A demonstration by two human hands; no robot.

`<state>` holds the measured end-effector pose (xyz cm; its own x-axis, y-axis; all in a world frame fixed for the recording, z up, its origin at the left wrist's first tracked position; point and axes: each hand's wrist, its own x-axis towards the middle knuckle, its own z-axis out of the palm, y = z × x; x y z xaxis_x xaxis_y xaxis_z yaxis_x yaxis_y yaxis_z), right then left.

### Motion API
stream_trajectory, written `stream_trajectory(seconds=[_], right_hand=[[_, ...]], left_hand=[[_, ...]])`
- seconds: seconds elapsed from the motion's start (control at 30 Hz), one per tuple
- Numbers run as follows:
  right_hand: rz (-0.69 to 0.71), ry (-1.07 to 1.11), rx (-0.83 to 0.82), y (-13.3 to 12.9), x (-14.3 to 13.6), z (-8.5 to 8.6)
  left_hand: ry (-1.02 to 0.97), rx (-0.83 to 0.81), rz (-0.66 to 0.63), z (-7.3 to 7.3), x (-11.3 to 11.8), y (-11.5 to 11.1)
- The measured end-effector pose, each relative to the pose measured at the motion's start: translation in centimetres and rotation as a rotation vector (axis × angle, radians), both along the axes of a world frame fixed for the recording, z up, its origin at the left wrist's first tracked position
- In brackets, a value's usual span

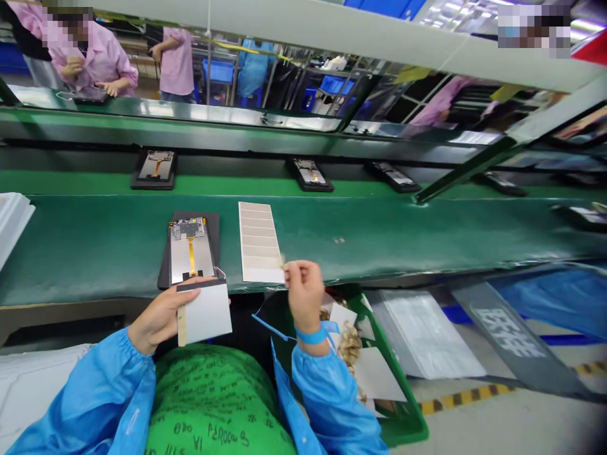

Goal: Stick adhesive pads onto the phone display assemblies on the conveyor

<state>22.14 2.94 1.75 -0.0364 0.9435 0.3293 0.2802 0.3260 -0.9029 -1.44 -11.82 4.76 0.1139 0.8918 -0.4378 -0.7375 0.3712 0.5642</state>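
Note:
My left hand [159, 314] is closed round the left side of a flat silver-white battery [211, 313], which has a black band along its top, a beige tape strip down its left side and a thin wire at its upper right corner. My right hand [305, 294] pinches a small beige adhesive strip at the lower right corner of a sheet of adhesive strips [258, 237] lying on the bench. Just beyond the battery, an opened tablet [202, 249] rests on a dark pad [215, 234], its circuit board and orange ribbon cable exposed.
Several opened tablets, one of them at left [154, 169], lie along the green conveyor belt [227, 180] behind the bench [379, 234]. A green bin [412, 417] of curled strips and backing paper stands low at right. Co-workers in pink [102, 54] are across the line.

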Motion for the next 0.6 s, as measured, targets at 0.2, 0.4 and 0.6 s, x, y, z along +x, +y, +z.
stream_trajectory(seconds=[0.2,0.4,0.6], right_hand=[[0.512,-0.223,0.406,-4.7,-1.1,1.1],[0.896,-0.462,0.695,-8.0,-2.9,1.9],[0.842,-0.653,0.786,-7.4,-2.2,3.0]], left_hand=[[-0.084,-0.019,0.128,-0.3,1.3,2.5],[-0.069,-0.058,0.164,-0.1,2.8,3.3],[-0.051,-0.078,0.215,-1.2,3.8,3.9]])
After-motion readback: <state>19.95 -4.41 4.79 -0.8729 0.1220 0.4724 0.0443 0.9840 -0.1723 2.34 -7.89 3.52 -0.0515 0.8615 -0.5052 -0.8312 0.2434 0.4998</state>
